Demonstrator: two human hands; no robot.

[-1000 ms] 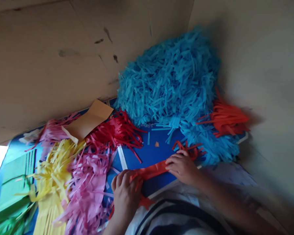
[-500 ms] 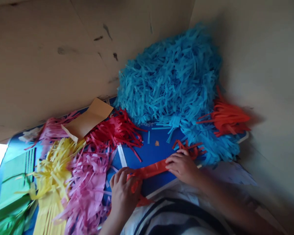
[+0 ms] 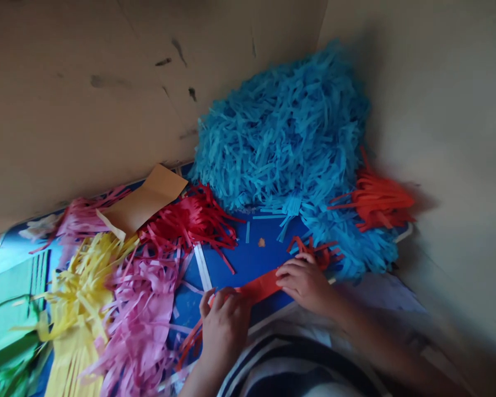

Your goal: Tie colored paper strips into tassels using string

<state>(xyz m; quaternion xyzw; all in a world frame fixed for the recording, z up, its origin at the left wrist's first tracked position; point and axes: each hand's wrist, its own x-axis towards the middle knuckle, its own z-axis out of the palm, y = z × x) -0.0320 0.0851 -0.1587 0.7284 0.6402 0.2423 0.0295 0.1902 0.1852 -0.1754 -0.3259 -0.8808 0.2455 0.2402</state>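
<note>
Left hand and right hand hold an orange paper strip.
The hands are apart, fingers closed on it, over the blue tabletop, near fluffy blue paper.

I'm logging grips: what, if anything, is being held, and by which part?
An orange paper strip: the left hand and the right hand hold it at either end of the flat stretch between them.
</note>
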